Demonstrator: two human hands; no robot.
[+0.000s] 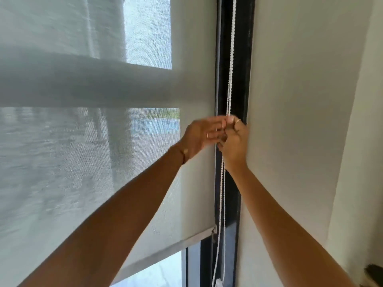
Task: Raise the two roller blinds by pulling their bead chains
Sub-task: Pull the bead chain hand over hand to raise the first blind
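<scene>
With both the left hand (200,134) and right hand (233,139) pinched on the bead chain (230,59) beside the half-lowered left blind (103,141), tugging the wrong strand would lower it, and a slack grip could slip.

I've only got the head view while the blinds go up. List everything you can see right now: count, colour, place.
sheer roller blind: one, translucent grey-white, left, bottom above the sill
bottom bar: one, pale grey, lower edge of that blind
opaque roller blind: one, off-white, right of the frame
window frame: one, black, upright between the blinds
bead chain: one loop, white, hanging along the frame
wall: off-white, far right
dark object: one, bottom right corner, cannot identify
rings: at least two, gold, on both hands
bracelet: one, gold, left wrist
left hand: at the chain, grip blurred
right hand: closed on the chain
</scene>
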